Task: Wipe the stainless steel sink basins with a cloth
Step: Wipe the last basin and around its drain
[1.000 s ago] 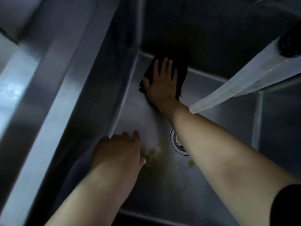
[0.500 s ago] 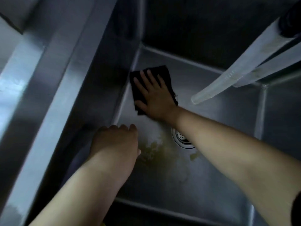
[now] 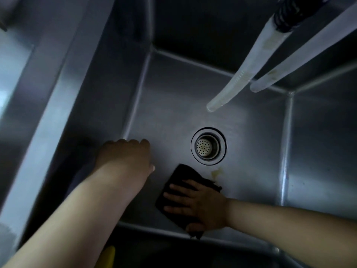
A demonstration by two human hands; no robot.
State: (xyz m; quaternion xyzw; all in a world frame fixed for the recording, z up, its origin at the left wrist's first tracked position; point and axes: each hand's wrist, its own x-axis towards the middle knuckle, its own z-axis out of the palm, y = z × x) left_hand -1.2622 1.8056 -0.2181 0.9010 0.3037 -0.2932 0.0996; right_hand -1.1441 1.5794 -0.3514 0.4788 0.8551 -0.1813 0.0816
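I look down into a deep stainless steel sink basin (image 3: 173, 105). A dark cloth (image 3: 181, 175) lies flat on the basin floor near the front wall. My right hand (image 3: 197, 204) presses on it with fingers spread and straight, pointing left. My left hand (image 3: 127, 157) rests on the basin floor near the left wall, its fingers bent downward and hidden from view; it holds nothing. A round drain strainer (image 3: 208, 146) sits just beyond the cloth. A small yellowish smear (image 3: 217, 173) remains between the drain and the cloth.
Two translucent hoses (image 3: 237, 74) hang over the basin from the upper right, one ending above the drain. A broad steel rim (image 3: 44, 117) runs along the left. A yellow object (image 3: 109, 256) peeks out at the bottom edge under my left arm.
My right hand has dragged the cloth from the far left corner back across the floor to the front, past the drain. The yellowish mess beside my left hand is mostly gone.
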